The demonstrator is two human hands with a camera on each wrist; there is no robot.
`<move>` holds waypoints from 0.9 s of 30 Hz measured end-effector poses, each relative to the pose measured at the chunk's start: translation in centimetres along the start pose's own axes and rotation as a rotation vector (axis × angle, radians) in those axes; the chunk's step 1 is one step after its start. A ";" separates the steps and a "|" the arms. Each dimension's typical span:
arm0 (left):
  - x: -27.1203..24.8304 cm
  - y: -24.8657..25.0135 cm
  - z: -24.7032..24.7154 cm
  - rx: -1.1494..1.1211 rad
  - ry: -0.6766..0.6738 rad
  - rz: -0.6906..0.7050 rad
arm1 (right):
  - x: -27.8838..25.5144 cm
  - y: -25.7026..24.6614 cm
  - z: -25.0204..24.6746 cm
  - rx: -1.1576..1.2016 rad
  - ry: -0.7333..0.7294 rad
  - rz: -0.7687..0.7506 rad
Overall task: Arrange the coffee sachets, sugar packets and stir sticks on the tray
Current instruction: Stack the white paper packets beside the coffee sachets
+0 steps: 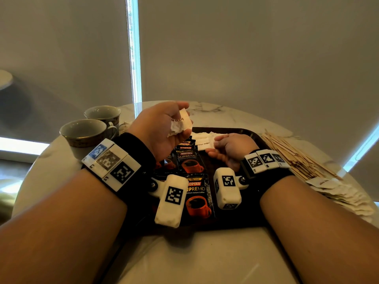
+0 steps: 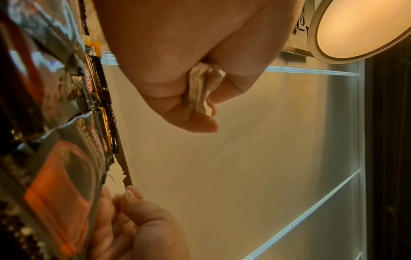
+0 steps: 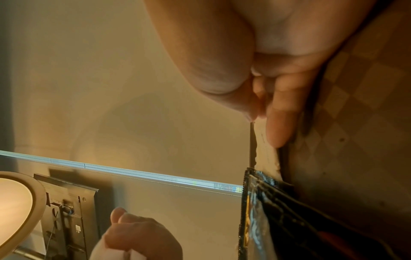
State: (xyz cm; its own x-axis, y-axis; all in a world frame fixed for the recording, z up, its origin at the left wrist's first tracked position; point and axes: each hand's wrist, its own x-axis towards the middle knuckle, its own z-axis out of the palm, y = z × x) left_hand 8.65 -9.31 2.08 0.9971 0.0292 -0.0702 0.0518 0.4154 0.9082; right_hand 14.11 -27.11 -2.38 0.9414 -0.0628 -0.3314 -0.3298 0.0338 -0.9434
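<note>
The left hand (image 1: 164, 128) grips a bunch of sugar packets (image 1: 181, 125) in curled fingers; the right hand (image 1: 227, 148) pinches one packet (image 1: 203, 143) on the tray (image 1: 250, 133); a loose grip may drop the bunch onto the coffee sachets (image 1: 187, 160).

Black coffee sachets (image 1: 189, 160) overlapping on tray (image 1: 249, 133); sugar packets (image 1: 202, 141) behind, perhaps touching.

The head view is dim and backlit: daylight slips through gaps beside the blinds (image 1: 256, 48) and shines on the table (image 1: 205, 259). Its edges bend strongly. Both wrist views are warm and soft, with a glaring ceiling lamp (image 2: 360, 26); the nearby sachets (image 2: 55, 158) blur.
</note>
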 end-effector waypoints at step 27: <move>0.0 -0.2 0.0 -0.040 -0.064 -0.029 | -0.3 -1.5 -1.7 0.329 0.023 -0.197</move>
State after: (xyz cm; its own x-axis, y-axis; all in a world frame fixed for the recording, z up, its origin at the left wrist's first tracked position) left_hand 8.64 -9.42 1.95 0.9968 -0.0411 -0.0684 0.0796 0.4513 0.8888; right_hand 14.24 -28.83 -0.92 0.9814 -0.1218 -0.1481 -0.0994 0.3372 -0.9361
